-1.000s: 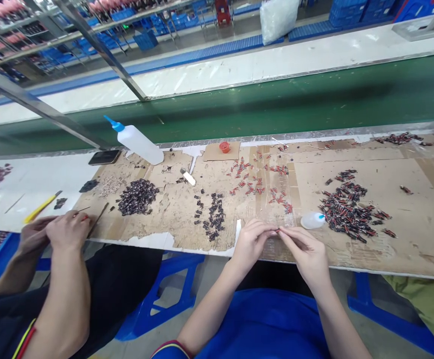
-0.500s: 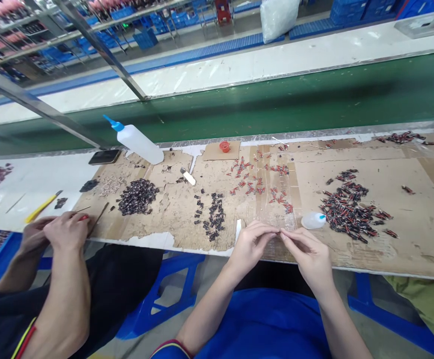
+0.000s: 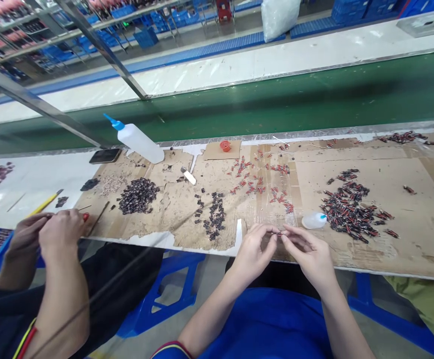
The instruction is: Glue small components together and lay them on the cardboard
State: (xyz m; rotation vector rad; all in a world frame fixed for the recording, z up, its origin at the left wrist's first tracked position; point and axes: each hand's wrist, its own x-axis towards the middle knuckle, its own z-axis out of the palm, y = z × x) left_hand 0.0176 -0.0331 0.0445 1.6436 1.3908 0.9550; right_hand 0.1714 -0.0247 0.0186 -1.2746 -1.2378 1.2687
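My left hand and my right hand meet fingertip to fingertip over the front edge of the cardboard. Between them is a small dark and red part, pinched by the fingers of both hands and partly covered. Just right of my right hand lies a small white bottle with a blue tip. Farther right is a large pile of black and red parts. Scattered red parts lie beyond my hands. Small black pieces are spread left of my left hand.
At the left, a co-worker's hands work near a yellow knife. A heap of black pieces, a large bottle, a phone, a red cap and a white-handled blade lie on the table.
My fingertips have spread slightly, and more of the small part shows between them. The co-worker's hands have shifted a little to the left.
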